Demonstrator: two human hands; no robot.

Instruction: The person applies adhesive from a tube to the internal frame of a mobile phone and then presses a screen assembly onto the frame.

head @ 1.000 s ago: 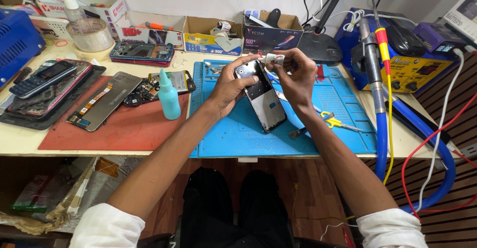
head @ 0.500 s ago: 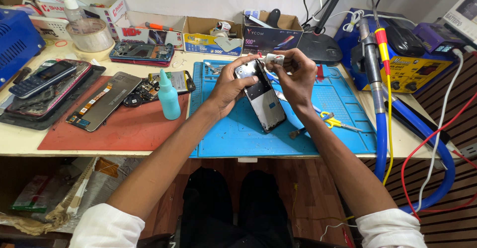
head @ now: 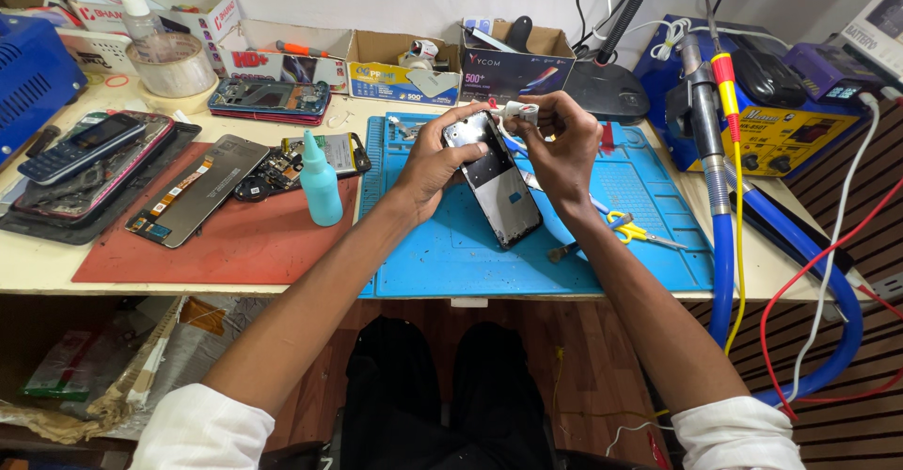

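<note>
Far left: blue plastic crate (head: pixel 33 75) sitting at the table edge; one roll of clear tape (head: pixel 171 65) behind; dark tray (head: pixel 56 216) carrying a keypad phone (head: pixel 83 137) and a couple of flat handsets, exact count hard to call since they are overlapping; red work mat (head: pixel 216 244) holding one loose display panel (head: pixel 199 191), one opened circuit board assembly (head: pixel 282 164), one teal squeeze bottle (head: pixel 321 186) standing upright; one opened phone chassis (head: pixel 270 98) lying behind the mat; three open cardboard boxes (head: pixel 395 65) lining the back.

Centre: blue silicone mat (head: pixel 451 254); left hand (head: pixel 435 164) gripping the smartphone (head: pixel 497 183) from its left edge, fingers curling over the upper part, thumb on the near side; phone is lifted off the mat, tilting, long axis running from upper left away from the person down to lower right; glass side facing the camera.

Right hand (head: pixel 562 145) is clenching on a small white piece (head: pixel 519 111) at the phone's top end, fingers pinching; what the piece is, I cannot tell. The piece is sitting just right of the phone's top corner, so the right hand is the nearer one to it; the left is only steadying.

Right: one pair of yellow-handled scissors (head: pixel 635 231) on the mat; one hot-air wand (head: pixel 701 122) with a blue hose (head: pixel 722 272); one blue rework station (head: pixel 781 122).
</note>
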